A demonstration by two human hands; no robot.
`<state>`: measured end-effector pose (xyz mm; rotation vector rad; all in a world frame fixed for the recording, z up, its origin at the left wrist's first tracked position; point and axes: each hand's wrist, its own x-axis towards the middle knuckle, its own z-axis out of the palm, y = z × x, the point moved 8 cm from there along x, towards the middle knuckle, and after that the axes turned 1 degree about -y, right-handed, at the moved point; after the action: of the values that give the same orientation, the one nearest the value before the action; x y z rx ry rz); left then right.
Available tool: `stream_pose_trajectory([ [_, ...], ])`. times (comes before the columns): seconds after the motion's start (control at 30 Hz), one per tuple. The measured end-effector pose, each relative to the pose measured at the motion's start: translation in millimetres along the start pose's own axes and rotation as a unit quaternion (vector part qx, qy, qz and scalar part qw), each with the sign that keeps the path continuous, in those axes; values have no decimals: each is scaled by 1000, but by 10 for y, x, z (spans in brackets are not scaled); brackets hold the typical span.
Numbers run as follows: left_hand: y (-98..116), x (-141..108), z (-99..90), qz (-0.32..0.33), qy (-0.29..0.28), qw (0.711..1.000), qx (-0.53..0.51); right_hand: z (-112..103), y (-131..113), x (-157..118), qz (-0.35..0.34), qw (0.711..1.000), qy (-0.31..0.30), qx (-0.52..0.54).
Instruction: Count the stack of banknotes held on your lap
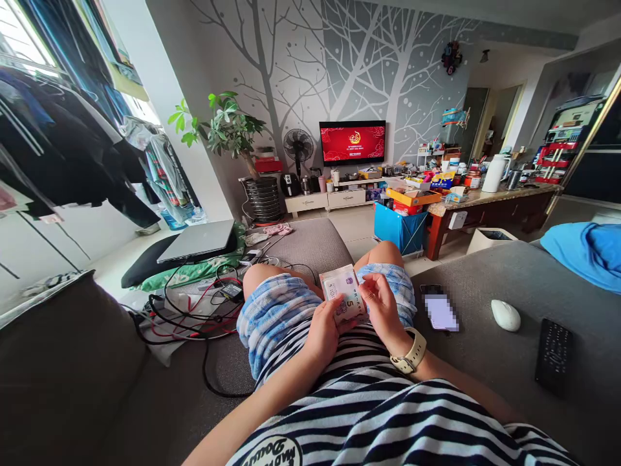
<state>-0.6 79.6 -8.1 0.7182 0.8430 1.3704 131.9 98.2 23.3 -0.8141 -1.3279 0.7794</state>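
Head view: looking down at someone sat on a grey sofa point(490, 395), with a small stack of banknotes point(340, 291) up front and centre.
Cash: held just above the lap, between the two hands, and the face on top has a big 5 on it.
Left hand point(321, 333): closed round the lower left of the stack, thumb lying over the front, so that one's got a proper grip.
Right hand point(383, 307): fingers curled in, thumb and fingertips right at the stack's upper right edge. Can't tell if it's actually pinching a note.
Wrist: pale watch point(409, 353) on the right one.
Outfit: stripy top point(373, 404), plus fluffy blue-and-white shorts point(274, 307).
Right side of the sofa: phone point(440, 309) nearest the leg, screen blurred out, then a white mouse point(506, 315), then a black remote point(554, 356). Bunched blue cloth point(585, 252) further back.
Left side: total tangle of cables point(194, 317), with a grey laptop point(198, 241) shut just beyond it.
Further out: pretty loaded table point(504, 210), blue bin point(400, 230) next to it, and a TV point(352, 144) on the tree-mural wall showing a red screen.
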Motion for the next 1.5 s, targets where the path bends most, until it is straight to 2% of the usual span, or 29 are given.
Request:
stream_pose_trajectory([
  [0.07,-8,9,-11,-2,5,1000,-8,-64,-50,-2,-16,999,19,-45],
  [0.3,-44,19,4,-1,0,1000,0,-55,-2,1,-12,996,-20,-86],
  [0.57,-74,77,-46,-30,47,997,-53,-81,-125,-70,-62,995,-18,-77],
  [0.7,-67,78,-24,-26,40,998,-50,-38,-195,-121,-88,993,-44,-65],
  [1.07,-112,105,-47,-13,20,999,-37,-67,-159,-145,-81,993,-47,-68],
  [1.17,-115,105,-12,-16,16,999,-35,-74,-140,-131,-76,995,-52,-29],
  [1.27,-118,95,57,-15,4,999,-45,-141,-42,-65,-50,999,-14,6],
  [1.37,-124,77,102,-12,-2,999,-34,-213,116,-1,1,999,32,-3],
  [1.5,-144,75,120,-16,-10,1000,-18,-162,200,17,24,1000,1,-6],
])
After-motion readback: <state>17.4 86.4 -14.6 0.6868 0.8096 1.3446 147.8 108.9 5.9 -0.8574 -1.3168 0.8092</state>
